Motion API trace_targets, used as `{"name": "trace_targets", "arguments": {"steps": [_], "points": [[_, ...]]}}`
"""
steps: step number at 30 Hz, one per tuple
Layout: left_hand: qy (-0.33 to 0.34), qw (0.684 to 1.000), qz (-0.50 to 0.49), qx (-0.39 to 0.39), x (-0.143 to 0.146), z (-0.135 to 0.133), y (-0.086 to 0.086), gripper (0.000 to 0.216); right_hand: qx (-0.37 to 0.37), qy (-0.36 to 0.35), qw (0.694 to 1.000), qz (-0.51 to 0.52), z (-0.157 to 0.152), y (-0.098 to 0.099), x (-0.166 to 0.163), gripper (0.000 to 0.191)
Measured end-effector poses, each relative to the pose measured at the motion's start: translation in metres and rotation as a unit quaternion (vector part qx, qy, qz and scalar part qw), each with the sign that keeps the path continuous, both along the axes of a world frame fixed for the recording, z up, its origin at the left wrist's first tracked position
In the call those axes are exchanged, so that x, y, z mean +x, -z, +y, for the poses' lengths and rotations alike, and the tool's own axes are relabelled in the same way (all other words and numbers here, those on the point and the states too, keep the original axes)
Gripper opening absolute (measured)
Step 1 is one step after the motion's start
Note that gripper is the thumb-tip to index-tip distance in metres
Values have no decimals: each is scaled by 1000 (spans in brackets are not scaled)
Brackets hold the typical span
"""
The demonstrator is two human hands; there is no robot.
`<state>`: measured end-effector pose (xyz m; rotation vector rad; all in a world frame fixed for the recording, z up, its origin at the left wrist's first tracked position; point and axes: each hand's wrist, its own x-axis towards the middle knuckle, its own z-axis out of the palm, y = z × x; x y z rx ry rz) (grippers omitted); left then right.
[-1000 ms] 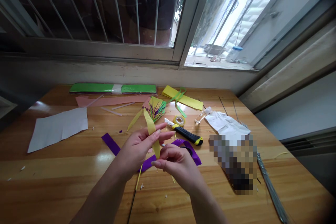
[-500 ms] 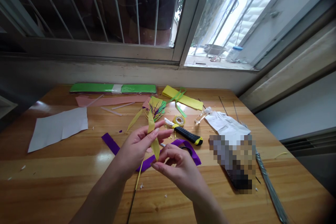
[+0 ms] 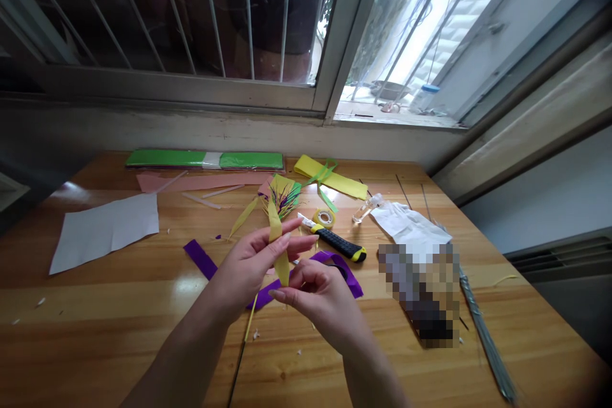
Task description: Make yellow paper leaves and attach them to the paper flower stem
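My left hand pinches a yellow paper strip between thumb and fingers, holding it upright above the wooden table. The strip's lower end reaches my right hand, whose fingers are curled and pinched on it. Under both hands lies a purple paper strip. A thin dark wire stem runs down from the hands toward the front edge.
Just beyond the hands lie a yellow-and-black utility knife, a tape roll and a fringed purple-yellow paper piece. White sheet at left, green paper pack at the back, a wire bundle at right.
The yellow strip has been drawn down and shortened between the hands; my right hand's fingers have curled more tightly at its lower end. The view has shifted slightly.
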<state>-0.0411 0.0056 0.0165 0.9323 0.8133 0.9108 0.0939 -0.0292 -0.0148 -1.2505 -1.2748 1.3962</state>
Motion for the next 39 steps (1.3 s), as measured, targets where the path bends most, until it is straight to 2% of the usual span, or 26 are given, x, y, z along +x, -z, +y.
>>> {"name": "trace_targets", "arguments": {"steps": [6, 10, 14, 20, 29, 33, 39], "points": [[7, 1000, -22, -13, 0, 0, 0, 30, 29, -1, 999, -33, 0, -5, 0, 21], [-14, 999, -12, -27, 0, -1, -3, 33, 32, -10, 998, -56, 1, -10, 0, 18], [-27, 999, -16, -30, 0, -1, -5, 33, 42, -50, 997, -44, 3, -12, 3, 11], [-5, 999, -32, -42, -1, 1, -3, 29, 59, -96, 994, -10, 5, -8, 8, 18], [-15, 998, -41, -54, 1, -2, -7, 33, -17, -59, 996, 67, 6, -1, 6, 16], [-21, 998, -30, -43, 1, -3, -8, 31, -74, -70, 988, 116, 6, 1, 5, 21], [-22, 999, -22, -38, 0, -3, -7, 32, -115, -86, 983, 116, 7, 0, 3, 25]]}}
